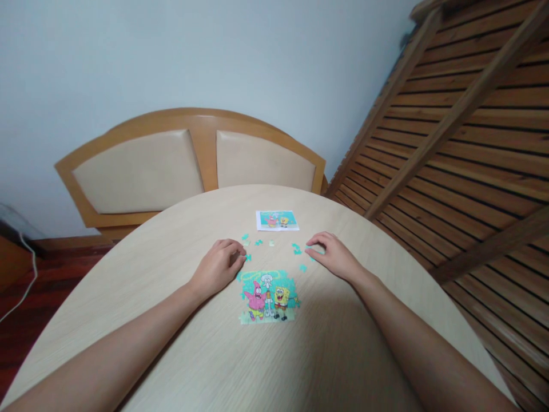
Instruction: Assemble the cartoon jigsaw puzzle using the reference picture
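Note:
A small cartoon jigsaw puzzle [268, 296], largely put together, lies on the round wooden table [180, 240] between my forearms. My left hand [218, 265] rests at its upper left corner with fingers curled in; what they hold, if anything, is hidden. My right hand [332, 254] lies flat to the upper right, its fingertips pinching a pale green puzzle piece [316, 249]. Several loose teal pieces [297, 248] are scattered between the two hands. A printed reference picture [277, 220] lies farther back.
A wooden headboard [189, 163] with two padded beige panels leans against the wall behind the table. A slatted wooden bed frame [463, 143] stands tilted on the right. A white cable [26, 269] runs at the far left.

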